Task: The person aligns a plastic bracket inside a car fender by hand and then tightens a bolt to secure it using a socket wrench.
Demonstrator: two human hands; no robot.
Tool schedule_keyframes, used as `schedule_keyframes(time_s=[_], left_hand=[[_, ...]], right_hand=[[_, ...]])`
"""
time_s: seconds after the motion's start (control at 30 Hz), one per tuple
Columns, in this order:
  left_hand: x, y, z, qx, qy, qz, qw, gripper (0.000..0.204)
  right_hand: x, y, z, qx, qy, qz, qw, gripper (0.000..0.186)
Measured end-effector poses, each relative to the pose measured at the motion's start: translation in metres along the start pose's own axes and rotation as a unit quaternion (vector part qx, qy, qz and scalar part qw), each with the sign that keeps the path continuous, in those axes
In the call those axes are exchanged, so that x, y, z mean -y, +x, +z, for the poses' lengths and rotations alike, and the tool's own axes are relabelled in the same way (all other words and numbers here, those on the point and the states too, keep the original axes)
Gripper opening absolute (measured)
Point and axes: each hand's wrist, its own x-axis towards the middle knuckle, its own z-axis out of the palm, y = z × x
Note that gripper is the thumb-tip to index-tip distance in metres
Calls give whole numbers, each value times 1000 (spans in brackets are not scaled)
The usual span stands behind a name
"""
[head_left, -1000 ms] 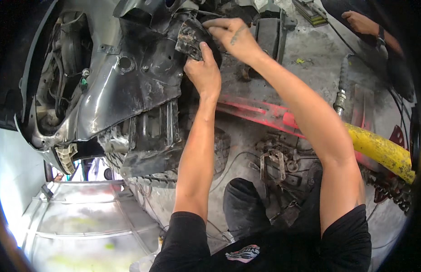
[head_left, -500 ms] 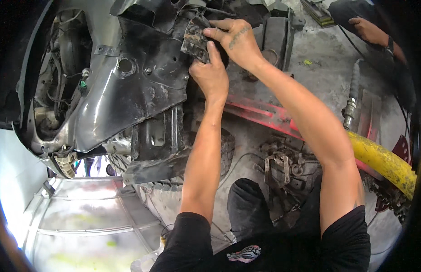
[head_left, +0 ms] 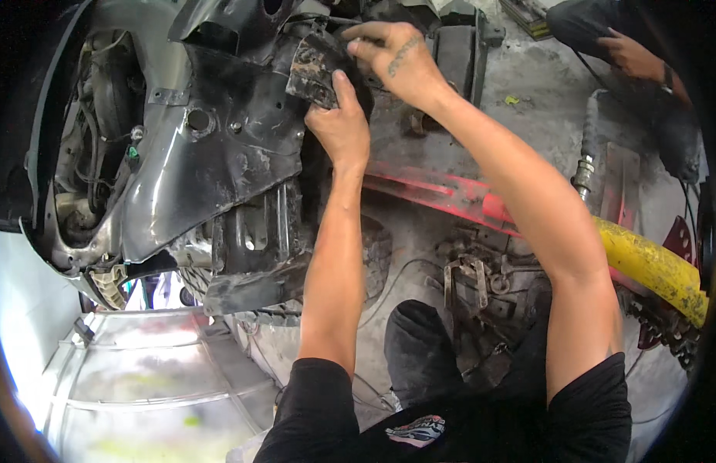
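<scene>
A blocky, dirt-caked dark metal part (head_left: pixel 313 71) sits beside the black body panel (head_left: pixel 219 147) of a vehicle. My left hand (head_left: pixel 339 127) grips its near right side, thumb lying up along the edge and the other fingers hidden beneath. Just right of the part, my right hand (head_left: pixel 396 62) hovers apart from it, index finger and thumb drawn together in a pinch. Motion blurs those fingertips, and what lies between them is too small to make out.
A red metal beam (head_left: pixel 443 201) crosses the floor under my right forearm. Farther right lie a yellow tube (head_left: pixel 651 266) and a hose with a metal fitting (head_left: pixel 584 174). Greasy metal parts (head_left: pixel 481 282) lie near my knees. Another person's hand (head_left: pixel 632 58) shows at the far right.
My right fingers have come off the dark part's right side, leaving a gap. My left hand still grips the part. The whole view has shifted slightly, so the vehicle appears farther left.
</scene>
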Motion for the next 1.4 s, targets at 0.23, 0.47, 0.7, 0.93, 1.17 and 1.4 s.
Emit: schedule_keyframes(time_s=[0.23, 0.47, 0.7, 0.93, 1.17, 1.4], left_hand=[[-11, -7, -1, 6, 35, -3, 999, 32], [1, -1, 8, 21, -9, -36, 999, 32], [3, -1, 2, 19, -33, -26, 999, 35], [8, 6, -1, -13, 44, 44, 998, 38], [6, 4, -5, 30, 110, 17, 993, 43], [8, 4, -4, 18, 110, 55, 992, 47]], right_hand=[[4, -10, 11, -32, -43, -98, 994, 25], [0, -6, 16, -79, -69, -153, 983, 23], [11, -17, 1, -23, -84, -150, 985, 22], [21, -19, -1, -2, 119, -14, 993, 25], [37, -7, 10, -30, -3, -89, 996, 23], [45, -8, 17, -37, -41, -140, 989, 22]])
